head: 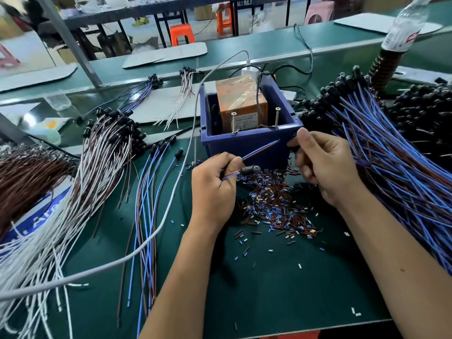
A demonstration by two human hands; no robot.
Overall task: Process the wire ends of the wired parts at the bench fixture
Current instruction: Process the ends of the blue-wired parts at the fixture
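Bench edge: the green bench (281,297) ends in a pale lip at the bottom of the view, and both forearms cross it.
Open room: bare green mat lies between the forearms, dotted with a few stray offcuts.
Offcuts: a heap of short brown, blue and white insulation pieces (274,204) lies just in front of the blue box, between the two hands.
Left hand: the left hand (212,184) has its fingers curled round a wired part (249,169), pinching its wires.
Wired part: a small black barrel head points right beside the left thumb; its blue and brown wire pair (260,150) rises to the right, tips near the box front, whether touching it I cannot tell.
Right hand: the right hand (322,162) has curled fingers, its thumb and forefinger pinching a dark part at the box's right front corner.
Fixture: a blue plastic box (244,143) holds an orange taped block (241,99); two screws (233,122) stand upright at its front rim.
Left side: loose blue and brown wires (146,216), white-wired parts (102,155) and a grey cable (171,192) crowd the mat.
Right side: a thick fan of blue-wired parts (391,155) hems in the right hand.
Far edge: a clear bottle (406,25) stands behind the right pile.
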